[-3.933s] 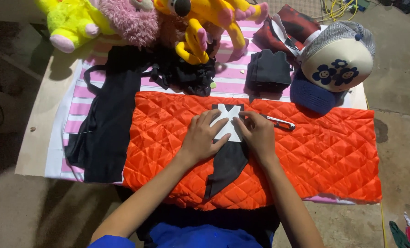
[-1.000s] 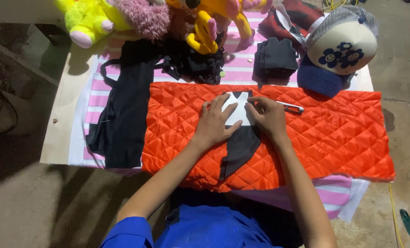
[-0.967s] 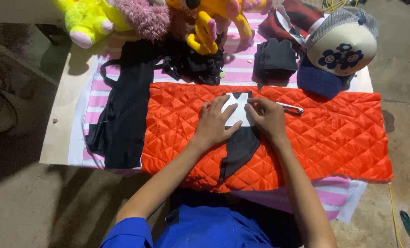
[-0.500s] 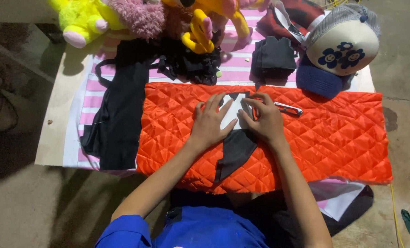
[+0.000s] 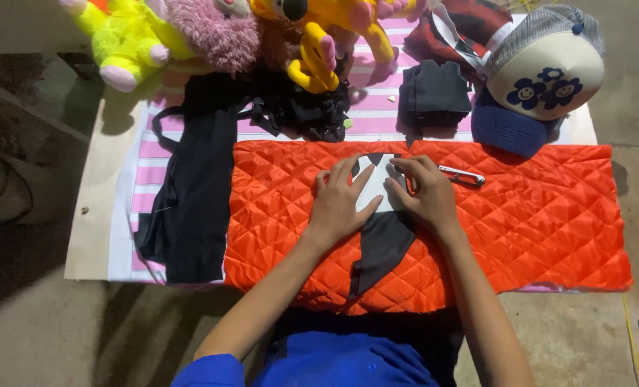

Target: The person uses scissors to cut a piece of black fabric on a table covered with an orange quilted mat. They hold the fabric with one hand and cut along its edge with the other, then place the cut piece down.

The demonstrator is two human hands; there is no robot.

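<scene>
Our left hand [image 5: 341, 204] lies open, flat on the white piece [image 5: 377, 188]; our right hand [image 5: 425, 193] presses it too, fingers curled. Both rest on the orange quilt [image 5: 534, 222]; a cutter [image 5: 461, 175] lies just right.

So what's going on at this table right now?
A person presses both hands flat on a white paper piece that lies over a black fabric strip on an orange quilted cloth. The left hand and right hand sit side by side on it. A small metal tool lies just beyond the right hand. Plush toys, a cap and folded dark cloth sit along the far edge.
</scene>
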